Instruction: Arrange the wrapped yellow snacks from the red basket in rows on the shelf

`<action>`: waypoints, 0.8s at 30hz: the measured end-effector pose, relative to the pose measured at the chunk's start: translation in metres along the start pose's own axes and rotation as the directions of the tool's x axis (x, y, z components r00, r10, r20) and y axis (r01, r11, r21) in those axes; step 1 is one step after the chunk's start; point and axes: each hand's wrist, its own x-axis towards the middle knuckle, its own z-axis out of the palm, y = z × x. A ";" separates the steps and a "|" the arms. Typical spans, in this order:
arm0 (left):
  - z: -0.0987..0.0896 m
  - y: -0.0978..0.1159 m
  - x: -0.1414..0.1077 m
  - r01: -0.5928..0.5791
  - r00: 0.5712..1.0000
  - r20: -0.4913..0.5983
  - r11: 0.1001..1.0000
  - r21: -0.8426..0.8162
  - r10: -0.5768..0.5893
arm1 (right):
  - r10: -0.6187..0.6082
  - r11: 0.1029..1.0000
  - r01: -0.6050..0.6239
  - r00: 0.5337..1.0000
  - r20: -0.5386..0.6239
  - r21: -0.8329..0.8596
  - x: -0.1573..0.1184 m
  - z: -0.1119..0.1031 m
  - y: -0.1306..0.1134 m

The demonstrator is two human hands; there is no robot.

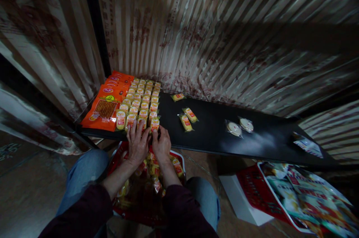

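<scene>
Rows of small yellow wrapped snack cakes (136, 103) stand packed together at the left end of a black shelf (207, 122). My left hand (137, 146) lies over the front row, its fingers spread and touching the cakes there. Beside it, my right hand (162, 144) has thumb and fingers at the lower edge of the rightmost front wrapped snack cake (154, 123), gripping it. Below both wrists is a red basket (131, 213) holding more loose wrapped cakes (177, 167). Part of the basket is hidden by my forearms.
Orange snack bags (102, 109) overlap left of the rows. Two loose yellow cakes (186, 122) and another (177, 97) lie to the right, then two round white packs (234, 128) and a flat packet (307, 144). A second red basket (252, 189) of bags stands lower right.
</scene>
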 end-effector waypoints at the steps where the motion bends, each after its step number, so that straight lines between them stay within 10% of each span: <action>1: 0.000 -0.001 0.000 0.001 1.000 0.002 1.000 0.003 -0.001 | -0.009 1.000 0.009 1.000 -0.005 0.003 0.000 0.001 -0.001; 24: 0.006 -0.004 -0.001 -0.070 0.997 -0.019 0.996 0.063 0.071 | -0.031 0.999 0.033 0.999 0.035 -0.042 0.004 0.006 -0.007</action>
